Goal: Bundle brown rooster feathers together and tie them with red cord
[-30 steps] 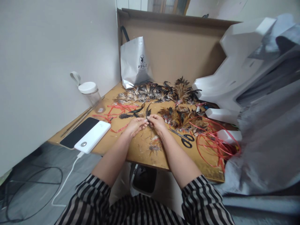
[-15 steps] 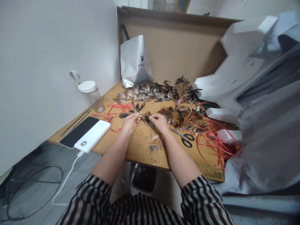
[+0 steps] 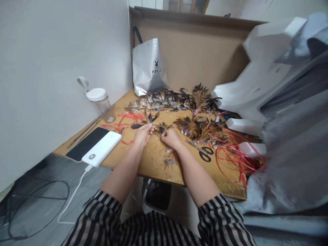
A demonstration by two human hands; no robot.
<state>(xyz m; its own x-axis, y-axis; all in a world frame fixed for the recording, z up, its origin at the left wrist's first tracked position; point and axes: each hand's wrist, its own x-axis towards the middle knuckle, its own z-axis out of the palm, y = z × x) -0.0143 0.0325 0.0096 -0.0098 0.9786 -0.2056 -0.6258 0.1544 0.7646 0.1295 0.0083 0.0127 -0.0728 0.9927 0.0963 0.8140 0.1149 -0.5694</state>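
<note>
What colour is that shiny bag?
The bag is silver with black print, seen best in the head view.

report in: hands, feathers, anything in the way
Left hand apparently pinching slender dark feathers. Right hand closed at small brown-black feather clump, grip unclear. Black-handled metal scissors off right, not between hands.

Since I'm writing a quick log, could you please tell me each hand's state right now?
Left hand: closed, pinching a few dark feathers.
Right hand: curled at the feather tuft; whether it grips any cannot be told.
</note>
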